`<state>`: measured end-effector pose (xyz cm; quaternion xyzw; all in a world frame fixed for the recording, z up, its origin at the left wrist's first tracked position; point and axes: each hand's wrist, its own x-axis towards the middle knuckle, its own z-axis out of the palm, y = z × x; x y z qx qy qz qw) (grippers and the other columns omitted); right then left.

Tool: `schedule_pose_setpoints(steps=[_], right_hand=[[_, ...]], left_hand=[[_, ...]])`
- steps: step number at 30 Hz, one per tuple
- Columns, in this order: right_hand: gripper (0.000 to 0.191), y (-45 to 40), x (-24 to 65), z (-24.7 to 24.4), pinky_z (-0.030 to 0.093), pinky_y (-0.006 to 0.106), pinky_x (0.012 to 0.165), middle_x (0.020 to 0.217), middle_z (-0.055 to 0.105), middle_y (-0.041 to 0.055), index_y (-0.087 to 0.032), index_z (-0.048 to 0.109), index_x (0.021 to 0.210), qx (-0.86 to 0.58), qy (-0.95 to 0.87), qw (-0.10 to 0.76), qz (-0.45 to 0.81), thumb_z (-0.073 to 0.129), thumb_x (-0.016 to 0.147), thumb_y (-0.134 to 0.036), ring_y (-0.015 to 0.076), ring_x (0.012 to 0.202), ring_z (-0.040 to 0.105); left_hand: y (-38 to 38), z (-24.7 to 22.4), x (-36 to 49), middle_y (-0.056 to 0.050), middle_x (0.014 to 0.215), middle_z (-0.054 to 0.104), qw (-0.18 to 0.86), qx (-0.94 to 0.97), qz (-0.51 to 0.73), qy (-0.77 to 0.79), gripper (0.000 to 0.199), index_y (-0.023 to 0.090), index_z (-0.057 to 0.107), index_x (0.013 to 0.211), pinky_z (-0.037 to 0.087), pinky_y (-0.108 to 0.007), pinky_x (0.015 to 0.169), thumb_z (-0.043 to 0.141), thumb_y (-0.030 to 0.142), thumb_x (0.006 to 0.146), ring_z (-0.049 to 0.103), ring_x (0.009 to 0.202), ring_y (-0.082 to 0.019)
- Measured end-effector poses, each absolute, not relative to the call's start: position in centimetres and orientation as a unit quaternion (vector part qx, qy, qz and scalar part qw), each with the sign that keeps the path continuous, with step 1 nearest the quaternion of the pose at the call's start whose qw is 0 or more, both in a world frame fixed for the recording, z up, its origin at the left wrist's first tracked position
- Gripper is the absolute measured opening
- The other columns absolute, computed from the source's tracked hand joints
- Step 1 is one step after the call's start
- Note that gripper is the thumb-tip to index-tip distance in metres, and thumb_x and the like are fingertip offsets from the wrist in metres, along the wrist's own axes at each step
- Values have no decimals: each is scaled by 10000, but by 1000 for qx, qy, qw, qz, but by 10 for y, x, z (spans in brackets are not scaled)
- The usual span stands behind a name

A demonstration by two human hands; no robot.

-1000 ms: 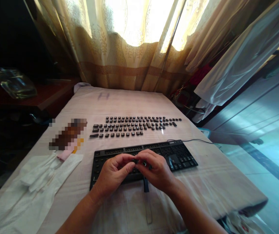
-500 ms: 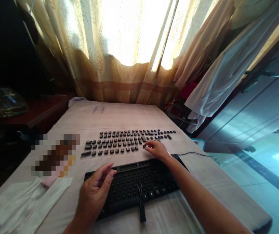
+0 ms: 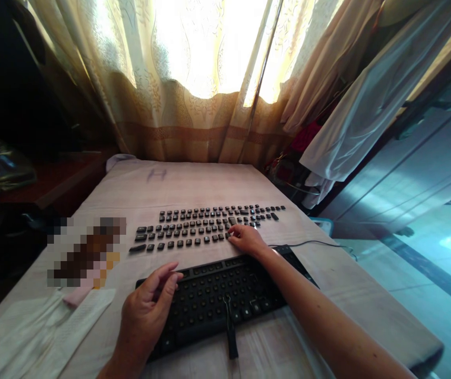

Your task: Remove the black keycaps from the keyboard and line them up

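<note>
A black keyboard (image 3: 209, 297) with most of its keycaps off lies on the light cloth. Across its lower middle rests a black-handled tool (image 3: 231, 331) with a wire loop end. Behind the keyboard, loose black keycaps (image 3: 189, 242) stand in several rows. My right hand (image 3: 247, 239) reaches over the keyboard's back edge, its fingertips pinched on a keycap (image 3: 228, 236) at the right end of the nearest row. At the keyboard's left end hovers my left hand (image 3: 150, 300), fingers curled and slightly apart, holding nothing visible.
White cloth or paper (image 3: 43, 331) lies at the left, beside a pixelated patch. A cable (image 3: 316, 242) runs right from the keyboard. Curtains (image 3: 189, 121) hang behind the bed-like surface (image 3: 201, 184). Garments (image 3: 347, 131) hang at the right, near a dark frame.
My right hand has brought the keycap down and left, to the end of the nearest row. My left hand has barely moved. The camera view has shifted slightly.
</note>
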<state>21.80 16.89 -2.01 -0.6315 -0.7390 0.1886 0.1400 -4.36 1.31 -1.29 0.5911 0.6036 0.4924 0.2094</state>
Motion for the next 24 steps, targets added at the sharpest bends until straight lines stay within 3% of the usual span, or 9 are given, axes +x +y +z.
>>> schedule_pose_setpoints(steps=[9,19,24], right_hand=[[292,159,219,-7,482,276,773,925,763,33,-218,701,1124,-625,-750,141,167,649,837,-210,194,846,693],[179,102,258,15,495,290,835,968,751,31,-225,761,918,-574,-793,137,154,613,846,-153,184,891,680],[337,68,290,18,511,340,898,1028,743,62,-195,743,1025,-512,-832,120,177,563,778,-54,209,946,683]], left_hand=[[15,-10,-44,-10,815,796,209,583,489,614,364,229,705,1060,616,-256,696,578,490,840,754,687,-180],[16,-8,-46,-18,860,796,190,601,466,621,393,228,695,1096,595,-284,761,551,494,846,755,763,-199],[16,-9,-45,-9,860,797,177,616,449,623,391,236,696,1095,590,-280,751,533,496,852,755,759,-200]])
